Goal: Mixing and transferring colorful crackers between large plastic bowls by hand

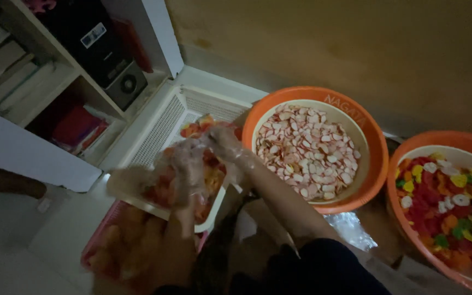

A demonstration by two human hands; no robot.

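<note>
Our gloved left hand (184, 166) and right hand (226, 143) are gripping mixed candy over a white tray (214, 216) at centre frame, beside the orange basin (375, 158) of pink-white pieces.

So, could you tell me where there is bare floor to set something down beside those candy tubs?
Bare floor lies lower left, between the white shelf and the pink basket. It is crowded around both hands over the white tray, and between the two orange tubs.

A home room, with work done on the floor (55, 240): a white bookshelf (34, 82) with books at ten o'clock, orange basins (375, 158) of sweets at three o'clock.
</note>
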